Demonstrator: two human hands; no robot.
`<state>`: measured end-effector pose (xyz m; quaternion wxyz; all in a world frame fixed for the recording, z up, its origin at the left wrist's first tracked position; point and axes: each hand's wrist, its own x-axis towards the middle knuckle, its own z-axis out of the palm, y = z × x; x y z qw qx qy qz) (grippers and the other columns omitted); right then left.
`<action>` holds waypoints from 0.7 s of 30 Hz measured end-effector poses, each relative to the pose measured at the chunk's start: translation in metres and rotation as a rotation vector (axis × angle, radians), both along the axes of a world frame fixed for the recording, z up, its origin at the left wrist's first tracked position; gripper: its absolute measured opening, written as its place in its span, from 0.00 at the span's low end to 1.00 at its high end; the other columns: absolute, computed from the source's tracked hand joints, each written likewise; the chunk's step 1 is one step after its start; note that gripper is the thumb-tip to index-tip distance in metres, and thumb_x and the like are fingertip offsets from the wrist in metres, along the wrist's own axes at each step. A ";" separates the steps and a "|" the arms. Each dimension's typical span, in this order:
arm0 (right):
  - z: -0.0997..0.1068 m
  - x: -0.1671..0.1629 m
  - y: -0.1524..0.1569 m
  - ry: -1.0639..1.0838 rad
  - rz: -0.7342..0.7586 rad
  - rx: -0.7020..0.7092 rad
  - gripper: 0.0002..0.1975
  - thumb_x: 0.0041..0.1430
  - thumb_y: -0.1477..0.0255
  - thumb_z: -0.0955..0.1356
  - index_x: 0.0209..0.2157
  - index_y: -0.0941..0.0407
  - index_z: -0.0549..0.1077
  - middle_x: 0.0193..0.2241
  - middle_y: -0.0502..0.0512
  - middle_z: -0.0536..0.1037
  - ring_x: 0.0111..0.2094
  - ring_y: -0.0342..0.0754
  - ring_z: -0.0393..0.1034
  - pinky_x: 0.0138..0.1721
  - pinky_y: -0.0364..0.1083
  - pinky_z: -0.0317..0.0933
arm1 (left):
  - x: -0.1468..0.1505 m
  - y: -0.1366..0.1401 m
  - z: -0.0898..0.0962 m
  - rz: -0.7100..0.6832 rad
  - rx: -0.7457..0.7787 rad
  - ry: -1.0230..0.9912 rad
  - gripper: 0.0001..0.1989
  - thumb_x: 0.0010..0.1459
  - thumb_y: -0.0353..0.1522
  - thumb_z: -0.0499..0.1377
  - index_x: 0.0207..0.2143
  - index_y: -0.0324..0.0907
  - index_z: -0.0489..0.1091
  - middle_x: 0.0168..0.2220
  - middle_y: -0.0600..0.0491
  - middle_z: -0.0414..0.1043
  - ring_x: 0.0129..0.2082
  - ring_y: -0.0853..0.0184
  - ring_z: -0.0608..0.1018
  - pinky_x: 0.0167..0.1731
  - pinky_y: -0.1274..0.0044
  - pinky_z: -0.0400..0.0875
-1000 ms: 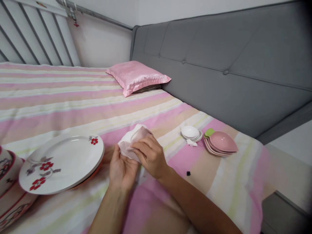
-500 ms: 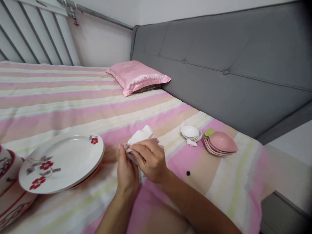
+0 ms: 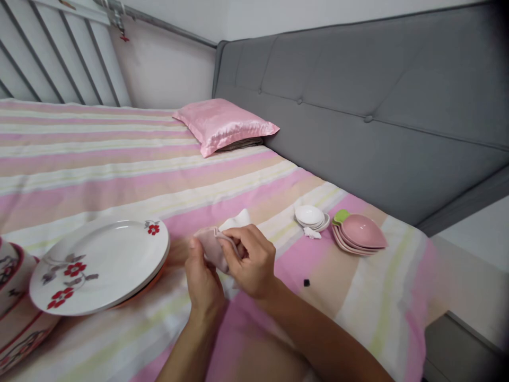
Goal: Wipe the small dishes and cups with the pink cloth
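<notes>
Above the bedspread, my two hands hold a small pale pink cloth [image 3: 212, 246] between them. Its top edge shows a seam or fold. My left hand [image 3: 203, 281] is closed round the cloth's left and lower side, thumb up. With thumb and fingers, my right hand [image 3: 252, 260] pinches the cloth near its upper edge. Behind the right fingers a white piece [image 3: 236, 218] sticks up; whether it is tissue, cloth or a dish I cannot tell. The fingers of both hands partly hide the cloth.
White plates [image 3: 107, 265] with red flowers lie stacked at left, beside patterned bowls [image 3: 24, 318]. To the right are small white dishes [image 3: 310, 215], a crumpled white scrap [image 3: 312, 233], pink leaf-shaped dishes [image 3: 363, 231], a green piece [image 3: 341, 216] and a small black square [image 3: 306, 283]. A pink pillow [image 3: 226, 124] lies farther back.
The pale pink cloth now shows more of its face, spread between my hands. My left hand has moved slightly left and my right fingers have shifted their pinch. The white piece shows less.
</notes>
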<state>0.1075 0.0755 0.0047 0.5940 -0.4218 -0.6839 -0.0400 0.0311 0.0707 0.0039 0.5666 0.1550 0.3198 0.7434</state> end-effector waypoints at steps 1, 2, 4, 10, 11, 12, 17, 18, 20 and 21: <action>0.000 0.001 0.001 0.015 -0.006 -0.018 0.03 0.55 0.74 0.67 0.32 0.56 0.73 0.23 0.49 0.72 0.23 0.39 0.65 0.25 0.39 0.60 | 0.000 0.000 -0.001 -0.003 0.006 0.011 0.17 0.59 0.37 0.51 0.27 0.37 0.73 0.26 0.53 0.75 0.26 0.72 0.75 0.28 0.82 0.68; 0.001 0.002 0.001 0.028 -0.009 -0.039 0.03 0.55 0.74 0.67 0.31 0.56 0.73 0.22 0.49 0.72 0.22 0.39 0.65 0.25 0.39 0.59 | 0.000 0.000 -0.002 -0.006 0.014 0.025 0.16 0.59 0.38 0.51 0.28 0.37 0.74 0.27 0.52 0.76 0.27 0.71 0.76 0.28 0.82 0.69; 0.002 0.003 0.002 0.055 -0.009 -0.084 0.04 0.56 0.73 0.66 0.31 0.56 0.73 0.23 0.49 0.71 0.22 0.39 0.63 0.24 0.39 0.58 | 0.000 0.000 -0.004 -0.022 0.033 0.058 0.15 0.57 0.39 0.54 0.29 0.37 0.74 0.28 0.52 0.76 0.27 0.70 0.76 0.28 0.81 0.69; 0.007 0.008 0.005 0.137 -0.047 -0.221 0.05 0.56 0.72 0.65 0.30 0.57 0.72 0.24 0.49 0.69 0.21 0.38 0.60 0.25 0.39 0.58 | 0.000 0.001 -0.009 0.004 0.047 0.119 0.17 0.50 0.44 0.59 0.25 0.36 0.74 0.24 0.53 0.74 0.23 0.70 0.73 0.26 0.80 0.68; 0.008 0.009 0.006 0.142 -0.058 -0.238 0.05 0.56 0.72 0.65 0.30 0.57 0.72 0.24 0.49 0.69 0.21 0.38 0.59 0.25 0.39 0.58 | 0.000 0.001 -0.009 0.009 0.043 0.114 0.17 0.50 0.43 0.60 0.24 0.37 0.73 0.23 0.54 0.74 0.22 0.71 0.73 0.26 0.80 0.68; 0.008 0.011 0.007 0.147 -0.067 -0.250 0.05 0.56 0.71 0.65 0.30 0.57 0.72 0.24 0.49 0.70 0.21 0.38 0.59 0.26 0.39 0.58 | 0.000 0.001 -0.008 0.011 0.042 0.105 0.16 0.49 0.43 0.60 0.23 0.37 0.73 0.22 0.54 0.74 0.22 0.71 0.72 0.26 0.80 0.69; 0.006 0.019 0.015 0.163 -0.118 -0.288 0.06 0.56 0.69 0.65 0.30 0.57 0.72 0.23 0.49 0.70 0.21 0.39 0.59 0.25 0.39 0.56 | 0.001 0.000 -0.006 0.039 0.052 0.098 0.13 0.48 0.41 0.62 0.22 0.39 0.73 0.22 0.56 0.74 0.21 0.72 0.73 0.27 0.81 0.69; 0.005 0.020 0.017 0.163 -0.133 -0.289 0.06 0.55 0.69 0.65 0.30 0.57 0.72 0.23 0.48 0.70 0.21 0.39 0.59 0.25 0.39 0.56 | 0.001 0.000 -0.005 0.044 0.053 0.105 0.13 0.48 0.41 0.62 0.22 0.39 0.74 0.22 0.56 0.74 0.22 0.72 0.74 0.28 0.81 0.69; 0.004 0.023 0.020 0.151 -0.161 -0.280 0.06 0.55 0.70 0.65 0.30 0.57 0.72 0.23 0.48 0.69 0.21 0.39 0.59 0.25 0.40 0.56 | 0.001 -0.001 -0.004 0.039 0.051 0.111 0.13 0.47 0.41 0.62 0.22 0.38 0.74 0.22 0.55 0.75 0.23 0.70 0.75 0.28 0.80 0.70; 0.004 0.024 0.021 0.142 -0.174 -0.269 0.06 0.55 0.70 0.65 0.29 0.57 0.72 0.23 0.48 0.69 0.21 0.39 0.59 0.26 0.40 0.56 | 0.001 -0.001 -0.004 0.035 0.047 0.108 0.13 0.46 0.41 0.63 0.22 0.38 0.74 0.23 0.54 0.75 0.23 0.70 0.75 0.28 0.80 0.70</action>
